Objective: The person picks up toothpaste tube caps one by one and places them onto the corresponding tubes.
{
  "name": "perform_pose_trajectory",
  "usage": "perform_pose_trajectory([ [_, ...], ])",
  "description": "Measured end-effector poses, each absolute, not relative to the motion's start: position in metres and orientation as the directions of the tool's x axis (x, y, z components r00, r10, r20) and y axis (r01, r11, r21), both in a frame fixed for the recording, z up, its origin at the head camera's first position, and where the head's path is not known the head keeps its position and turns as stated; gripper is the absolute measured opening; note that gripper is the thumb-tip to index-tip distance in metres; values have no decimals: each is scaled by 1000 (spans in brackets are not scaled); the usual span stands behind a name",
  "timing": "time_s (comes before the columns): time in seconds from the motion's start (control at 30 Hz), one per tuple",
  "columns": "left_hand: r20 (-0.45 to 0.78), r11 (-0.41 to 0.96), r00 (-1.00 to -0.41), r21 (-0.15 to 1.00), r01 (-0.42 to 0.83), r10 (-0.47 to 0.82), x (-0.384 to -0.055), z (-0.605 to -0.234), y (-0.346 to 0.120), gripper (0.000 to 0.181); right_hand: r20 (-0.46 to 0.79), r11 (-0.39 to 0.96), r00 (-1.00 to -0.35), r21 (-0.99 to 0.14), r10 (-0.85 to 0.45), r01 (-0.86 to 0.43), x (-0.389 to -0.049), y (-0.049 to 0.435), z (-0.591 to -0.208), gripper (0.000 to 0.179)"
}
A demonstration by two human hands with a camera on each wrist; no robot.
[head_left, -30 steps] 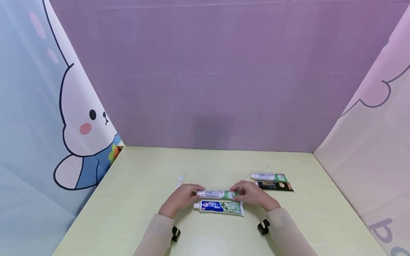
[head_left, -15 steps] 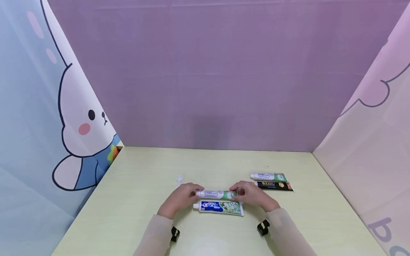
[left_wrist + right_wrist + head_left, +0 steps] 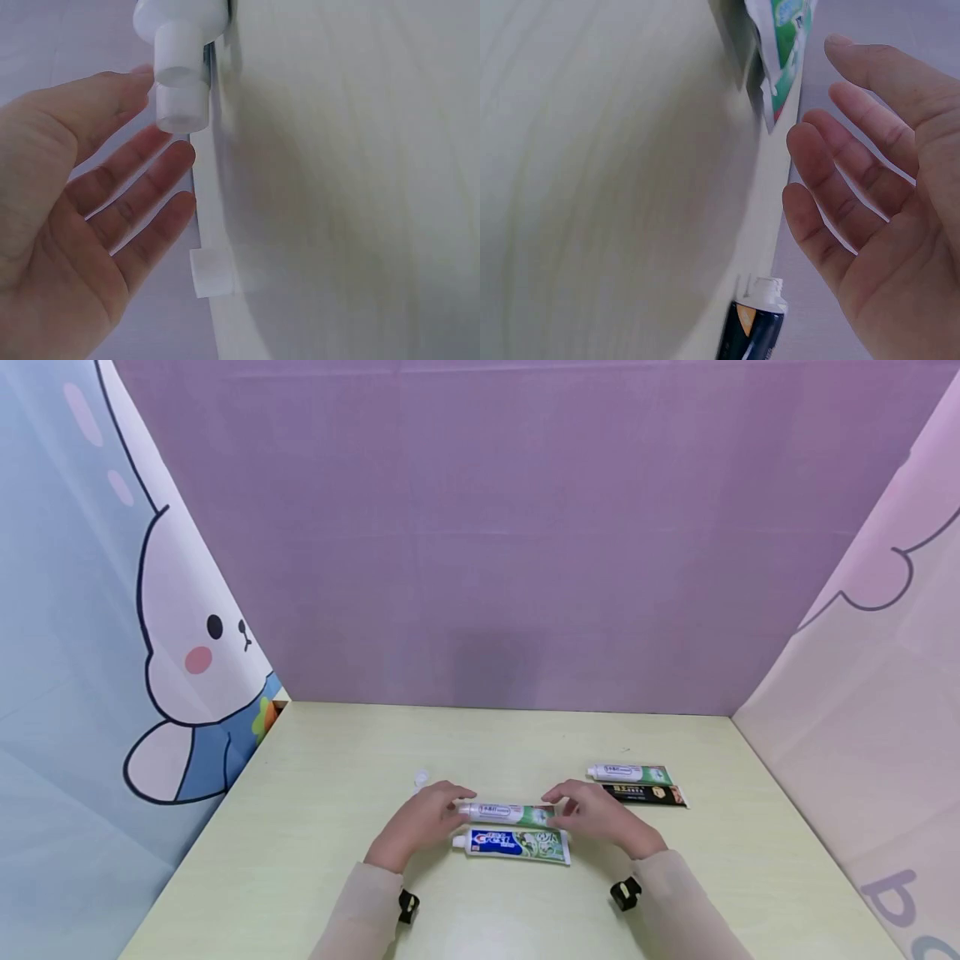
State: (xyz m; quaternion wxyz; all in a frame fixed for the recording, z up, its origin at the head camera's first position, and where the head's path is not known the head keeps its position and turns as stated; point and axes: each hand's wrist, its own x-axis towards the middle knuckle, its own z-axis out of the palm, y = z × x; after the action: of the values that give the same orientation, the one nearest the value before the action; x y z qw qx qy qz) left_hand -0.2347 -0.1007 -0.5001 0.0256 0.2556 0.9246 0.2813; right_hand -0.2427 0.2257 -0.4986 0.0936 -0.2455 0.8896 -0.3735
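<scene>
A white-and-green toothpaste tube [image 3: 506,813] lies just behind a blue-and-green Crest toothpaste tube [image 3: 517,846], both with caps pointing left. My left hand [image 3: 423,818] is beside the capped end of the white-and-green tube. In the left wrist view, its fingers [image 3: 161,180] are spread and relaxed, next to the two white caps [image 3: 182,112]. At the flat ends, my right hand [image 3: 596,814] hovers with parted thumb and fingers. The right wrist view shows its fingers [image 3: 810,154] loosely bent, apart from the green crimped ends [image 3: 780,82].
Back right, another white-and-green toothpaste tube [image 3: 630,773] lies behind a black toothpaste tube [image 3: 641,794], whose threaded white neck [image 3: 767,289] is bare. Small white caps [image 3: 422,777] lie beyond my left hand. A purple curtain [image 3: 510,543] closes off the table's [image 3: 337,752] far edge.
Both hands have let go of the white-and-green tube and drawn slightly outward, the right hand shifting a little right. The tubes stay in place.
</scene>
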Motion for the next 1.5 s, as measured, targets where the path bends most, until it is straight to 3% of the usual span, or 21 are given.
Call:
perform_pose_trajectory([
  [0.53, 168, 664, -853, 560, 495, 494, -231, -490, -111, 32, 121, 681, -878, -586, -463, -439, -241, 270, -479, 30],
  [1.0, 202, 627, -861, 612, 483, 466, -230, -487, -124, 32, 231, 754, -890, -473, -394, -456, -254, 311, -493, 27],
  [1.5, 233, 626, -868, 614, 481, 439, -232, -486, -143, 31, 87, 835, -937, -433, -338, -341, -268, 329, -500, 30],
])
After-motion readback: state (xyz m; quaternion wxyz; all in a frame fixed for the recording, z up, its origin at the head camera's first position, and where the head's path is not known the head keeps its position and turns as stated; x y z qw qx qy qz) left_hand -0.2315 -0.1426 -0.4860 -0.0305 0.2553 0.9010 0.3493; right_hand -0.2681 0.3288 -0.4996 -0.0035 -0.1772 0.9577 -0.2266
